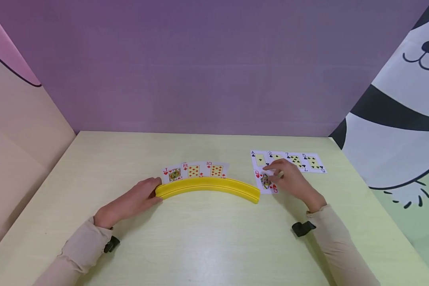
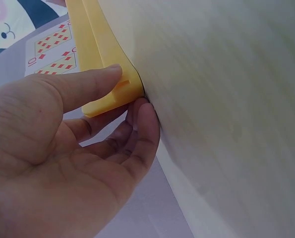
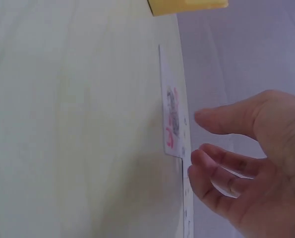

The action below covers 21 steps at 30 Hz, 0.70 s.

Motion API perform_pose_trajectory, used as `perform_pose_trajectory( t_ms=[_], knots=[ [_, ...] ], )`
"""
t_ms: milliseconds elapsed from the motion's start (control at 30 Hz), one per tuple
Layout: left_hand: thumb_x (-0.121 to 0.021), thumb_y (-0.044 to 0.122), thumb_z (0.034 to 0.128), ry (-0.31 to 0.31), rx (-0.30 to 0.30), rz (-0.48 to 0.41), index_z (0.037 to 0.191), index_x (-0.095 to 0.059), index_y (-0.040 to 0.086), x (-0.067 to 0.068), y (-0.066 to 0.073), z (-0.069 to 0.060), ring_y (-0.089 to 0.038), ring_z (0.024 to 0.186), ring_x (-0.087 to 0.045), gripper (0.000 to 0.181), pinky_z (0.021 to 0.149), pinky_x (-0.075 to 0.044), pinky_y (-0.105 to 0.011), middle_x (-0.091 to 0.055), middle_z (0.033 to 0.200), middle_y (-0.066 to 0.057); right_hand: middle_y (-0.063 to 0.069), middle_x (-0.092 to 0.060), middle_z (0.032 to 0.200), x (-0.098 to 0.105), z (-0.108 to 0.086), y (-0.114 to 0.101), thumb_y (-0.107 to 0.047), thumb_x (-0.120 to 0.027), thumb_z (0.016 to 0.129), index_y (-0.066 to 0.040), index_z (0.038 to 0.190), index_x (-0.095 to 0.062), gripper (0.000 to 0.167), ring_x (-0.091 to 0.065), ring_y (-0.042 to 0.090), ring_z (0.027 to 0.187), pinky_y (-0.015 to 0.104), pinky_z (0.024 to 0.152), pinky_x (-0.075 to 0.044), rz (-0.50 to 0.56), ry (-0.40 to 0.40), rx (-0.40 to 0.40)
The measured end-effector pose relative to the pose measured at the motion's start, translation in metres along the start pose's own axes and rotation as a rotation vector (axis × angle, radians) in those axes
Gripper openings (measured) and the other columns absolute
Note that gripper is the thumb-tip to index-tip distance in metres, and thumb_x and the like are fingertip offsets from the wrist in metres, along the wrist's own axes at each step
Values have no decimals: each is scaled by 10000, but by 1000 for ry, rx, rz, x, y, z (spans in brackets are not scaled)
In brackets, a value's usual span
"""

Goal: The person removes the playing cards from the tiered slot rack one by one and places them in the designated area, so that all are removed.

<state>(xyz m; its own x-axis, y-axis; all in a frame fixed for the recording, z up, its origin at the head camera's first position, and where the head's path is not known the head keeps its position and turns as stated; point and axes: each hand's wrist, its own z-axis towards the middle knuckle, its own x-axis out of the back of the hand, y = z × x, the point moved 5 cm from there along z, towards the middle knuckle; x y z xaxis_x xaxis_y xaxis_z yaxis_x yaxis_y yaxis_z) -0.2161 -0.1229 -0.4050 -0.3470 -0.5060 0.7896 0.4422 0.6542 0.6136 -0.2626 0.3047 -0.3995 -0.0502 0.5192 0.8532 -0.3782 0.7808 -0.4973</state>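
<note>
A curved yellow card holder (image 1: 207, 184) stands mid-table with three cards in it: a jack of hearts (image 1: 174, 174), an 8 of diamonds (image 1: 193, 171) and a 10 of diamonds (image 1: 216, 170). My left hand (image 1: 134, 200) grips the holder's left end; in the left wrist view the thumb of that hand (image 2: 63, 144) lies on the yellow plastic (image 2: 95, 44). Above the queen of hearts (image 1: 265, 182) hovers my right hand (image 1: 294, 180), fingers loosely bent and nothing between them. The right wrist view shows that hand (image 3: 256, 163) apart from the queen (image 3: 171, 111).
Behind the right hand lies a row of club cards on the table (image 1: 200, 246): an ace (image 1: 259, 159), a 2 (image 1: 276, 155), a 7 (image 1: 295, 159) and a 5 (image 1: 313, 163). A purple panel (image 1: 207, 71) rises at the table's back edge.
</note>
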Motion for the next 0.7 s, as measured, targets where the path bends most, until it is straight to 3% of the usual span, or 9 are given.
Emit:
perform_pose_trajectory(
  t_ms=[300,700],
  knots=[
    [-697,62,924,5,0,14,1006,-519,37,-1,-1,0,-168,765,-471,197,640,-403,-248,-491,817,-22,166,-650,1190,11,3,-11,-39,-684,925,-30,1172,-701,248,-594,270,921,402,753,-536,-26,136,-3],
    [-688,52,927,5,-6,9,1007,-521,32,-1,-1,-2,-171,759,-467,186,636,-410,-248,-493,827,-30,86,-643,1209,14,6,-77,-99,-645,964,-85,1166,-699,210,-577,228,969,444,771,-543,70,221,156]
  ],
)
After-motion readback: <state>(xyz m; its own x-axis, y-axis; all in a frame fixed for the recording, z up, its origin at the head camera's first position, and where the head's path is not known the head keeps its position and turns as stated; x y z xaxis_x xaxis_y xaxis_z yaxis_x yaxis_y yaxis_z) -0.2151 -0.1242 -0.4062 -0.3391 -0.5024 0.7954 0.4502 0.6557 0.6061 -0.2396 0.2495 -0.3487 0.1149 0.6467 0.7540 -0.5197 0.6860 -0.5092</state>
